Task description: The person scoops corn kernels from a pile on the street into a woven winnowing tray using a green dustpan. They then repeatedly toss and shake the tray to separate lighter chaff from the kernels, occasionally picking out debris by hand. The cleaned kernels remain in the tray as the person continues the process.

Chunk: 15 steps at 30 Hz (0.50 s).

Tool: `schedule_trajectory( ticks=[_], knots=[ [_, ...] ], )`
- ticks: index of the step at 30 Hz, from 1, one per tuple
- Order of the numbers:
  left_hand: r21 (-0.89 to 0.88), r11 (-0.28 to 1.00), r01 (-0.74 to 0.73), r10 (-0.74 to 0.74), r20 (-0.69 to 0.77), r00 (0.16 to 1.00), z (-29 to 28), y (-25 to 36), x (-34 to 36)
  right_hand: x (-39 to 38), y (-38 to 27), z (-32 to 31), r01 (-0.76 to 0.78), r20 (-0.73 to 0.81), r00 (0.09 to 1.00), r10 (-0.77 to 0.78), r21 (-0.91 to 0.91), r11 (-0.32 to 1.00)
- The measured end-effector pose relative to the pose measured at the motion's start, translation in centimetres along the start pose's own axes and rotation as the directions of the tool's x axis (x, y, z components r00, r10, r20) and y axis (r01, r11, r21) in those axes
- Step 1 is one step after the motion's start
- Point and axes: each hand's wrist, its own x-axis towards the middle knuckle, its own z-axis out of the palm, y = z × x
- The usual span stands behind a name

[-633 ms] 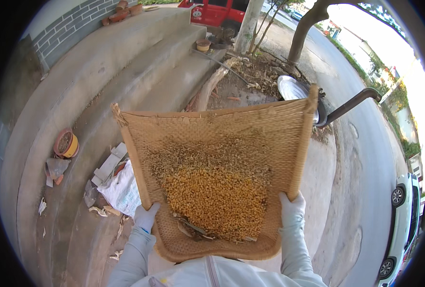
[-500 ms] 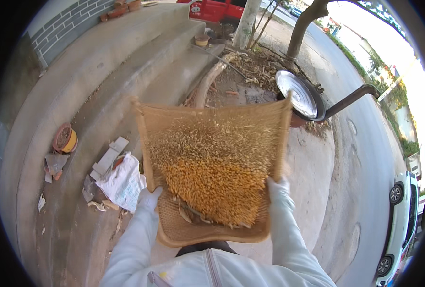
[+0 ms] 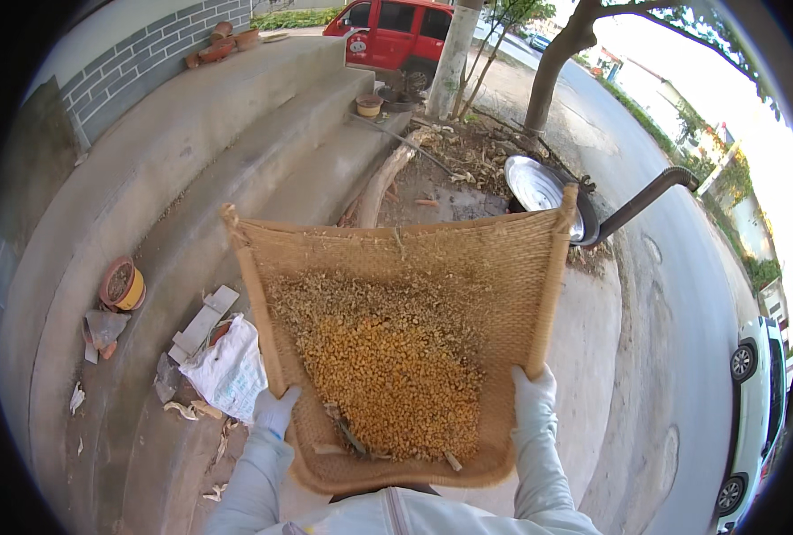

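Note:
A woven winnowing basket (image 3: 503, 294) with an open far edge is held in front of my body. My gloved left hand (image 3: 276, 410) is closed round its left rim, and my gloved right hand (image 3: 534, 392) round its right rim. Yellow corn kernels (image 3: 396, 383) lie in a heap toward the near end. Paler chaff (image 3: 352, 290) spreads beyond them, across the middle. A few bits of dry husk (image 3: 347, 432) rest at the near left of the heap. My thumbs lie over the rims; the other fingers are mostly hidden underneath.
Concrete steps (image 3: 236, 152) rise at the left, with a flower pot (image 3: 123, 283) and a white sack (image 3: 229, 370) on them. Beyond the basket stand a round metal lid (image 3: 534, 185), a stovepipe (image 3: 646, 203) and a tree (image 3: 557, 67). A white car (image 3: 758, 401) is on the road at right.
The basket has come down and nearer to me, both hands lowering with it. Its kernels and chaff, blurred in motion before, now lie settled. My view has tilted up slightly.

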Motion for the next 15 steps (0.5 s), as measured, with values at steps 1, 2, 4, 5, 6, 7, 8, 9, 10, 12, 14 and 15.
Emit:
schedule_trajectory(
  ticks=[1, 2, 4, 5, 6, 7, 8, 9, 10, 12, 14, 15],
  knots=[
    [0.035, 0.996, 0.077, -0.077, 0.012, 0.997, 0.2, -0.6, 0.6, -0.2, -0.8, 0.9, -0.067, 0.015, 0.998, 0.068, -0.033, 0.997],
    [0.077, 0.984, 0.162, -0.168, 0.073, 0.983, 1.7, 0.1, 0.5, 1.0, 2.1, 2.3, -0.146, 0.004, 0.989, 0.146, 0.001, 0.989],
    [0.383, 0.898, 0.217, -0.235, 0.002, 0.972, 3.2, -2.2, 0.6, 3.2, 11.9, 3.4, -0.001, 0.052, 0.999, 0.008, -0.128, 0.992],
    [0.373, 0.914, 0.163, -0.191, 0.04, 0.981, 3.3, -2.2, 0.2, 3.7, 14.9, 3.0, 0.064, 0.026, 0.998, -0.06, -0.195, 0.979],
    [0.375, 0.918, 0.127, -0.169, 0.082, 0.982, 2.6, -2.1, -1.7, 3.9, 15.5, 2.6, 0.017, 0.034, 0.999, -0.009, -0.228, 0.974],
    [0.39, 0.915, 0.101, -0.162, 0.127, 0.979, 1.8, -2.3, -2.9, 3.2, 16.6, 2.1, -0.047, 0.047, 0.997, 0.062, -0.267, 0.963],
    [0.377, 0.908, 0.185, -0.242, 0.11, 0.964, 1.2, -3.3, -2.8, 2.0, 16.8, 2.5, -0.103, 0.078, 0.988, 0.133, -0.304, 0.947],
    [0.36, 0.896, 0.261, -0.316, 0.103, 0.943, 1.4, -4.2, -2.1, 1.6, 15.6, 2.7, -0.085, 0.096, 0.988, 0.117, -0.286, 0.954],
    [0.342, 0.878, 0.334, -0.387, 0.097, 0.917, 1.1, -5.2, -1.7, 2.3, 13.6, 3.2, -0.068, 0.113, 0.988, 0.101, -0.266, 0.962],
    [0.255, 0.942, 0.22, -0.239, 0.046, 0.97, 2.0, -2.9, -2.1, 2.9, 9.9, 2.1, -0.044, 0.083, 0.995, 0.055, -0.13, 0.991],
    [0.235, 0.934, 0.269, -0.289, 0.054, 0.956, 1.5, 4.7, -3.5, 2.5, 5.8, -0.3, 0.063, 0.023, 0.998, -0.062, -0.002, 0.998],
    [0.166, 0.962, 0.217, -0.228, 0.046, 0.973, 1.3, 4.6, -3.1, 2.3, 4.4, -1.5, 0.145, -0.002, 0.989, -0.145, 0.005, 0.989]
  ],
)
